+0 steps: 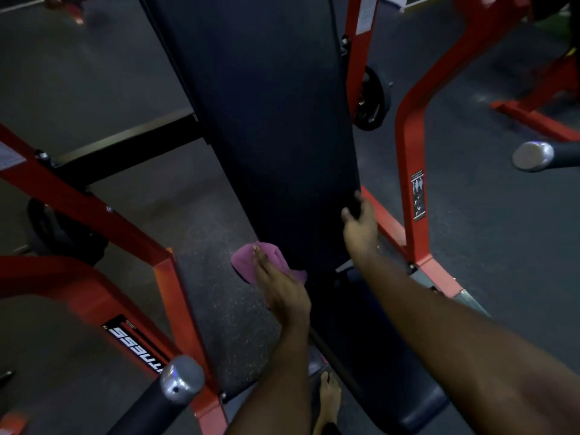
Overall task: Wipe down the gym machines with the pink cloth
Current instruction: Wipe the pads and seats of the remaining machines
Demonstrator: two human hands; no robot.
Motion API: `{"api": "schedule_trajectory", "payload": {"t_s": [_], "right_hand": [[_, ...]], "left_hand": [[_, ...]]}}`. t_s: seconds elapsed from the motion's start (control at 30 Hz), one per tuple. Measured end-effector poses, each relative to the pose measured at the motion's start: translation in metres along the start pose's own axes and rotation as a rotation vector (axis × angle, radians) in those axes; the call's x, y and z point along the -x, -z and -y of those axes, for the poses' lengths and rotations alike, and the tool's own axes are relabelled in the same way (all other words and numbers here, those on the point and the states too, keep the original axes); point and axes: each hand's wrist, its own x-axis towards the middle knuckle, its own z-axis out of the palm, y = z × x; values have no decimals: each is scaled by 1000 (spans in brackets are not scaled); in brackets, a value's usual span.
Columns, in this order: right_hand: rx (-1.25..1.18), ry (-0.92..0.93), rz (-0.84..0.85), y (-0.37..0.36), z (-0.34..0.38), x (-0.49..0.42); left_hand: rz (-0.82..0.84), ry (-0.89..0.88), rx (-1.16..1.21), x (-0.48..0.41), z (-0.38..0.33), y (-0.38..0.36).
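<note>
Foot: one bare foot (329,400) at the bottom edge of the view, on the floor just beside the seat pad.
Near handle: black grip with a chrome end cap (181,379), low left, in front of the red frame.
Frame sticker: black label with white lettering (138,343) on the near left red beam; only part of the word is readable.
Seat pad: dark padded seat (370,356) running from the bottom of the view up to the foot of the back pad, partly covered by the right forearm.
Left hand: left hand (279,290) lies flat on the pink cloth, fingers straight and together, pressing it, not curled round it.
Pink cloth: pink cloth (248,262) is bunched under the left fingers, against the lower left edge of the back pad; its loose part sticks out left over the floor.
Right hand: right hand (361,227) grips the lower right edge of the back pad, thumb on the front face, fingers curled round the rim.
Back pad: long black upholstered pad (276,136), narrow at the bottom and wider toward the top, filling the centre of the view.
Red frame: red steel uprights (408,146) on both sides of the pad; the right one carries a small black pictogram sticker.
Weight plate: dark round plate (373,98) behind the right edge of the pad.
Far handle: second chrome-capped grip (533,155) at the right, well apart from the hands.
Floor: dark speckled rubber floor (219,240); image dim and somewhat blurred.
</note>
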Motion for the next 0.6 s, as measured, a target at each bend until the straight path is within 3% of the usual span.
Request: {"api": "schedule_trajectory", "payload": {"t_s": [0.13, 0.27, 0.33, 0.5, 0.6], "right_hand": [[66, -132, 153, 15, -11, 51], [-51, -301, 578, 27, 29, 93], [-166, -350, 673, 32, 43, 109], [-355, -349, 630, 52, 57, 143], [-313, -428, 427, 51, 32, 143]], "left_hand": [[33, -28, -16, 4, -17, 23], [178, -114, 0, 17, -53, 58], [320, -187, 50, 17, -64, 68], [824, -68, 201, 2, -89, 79], [757, -43, 127, -27, -103, 78]]}}
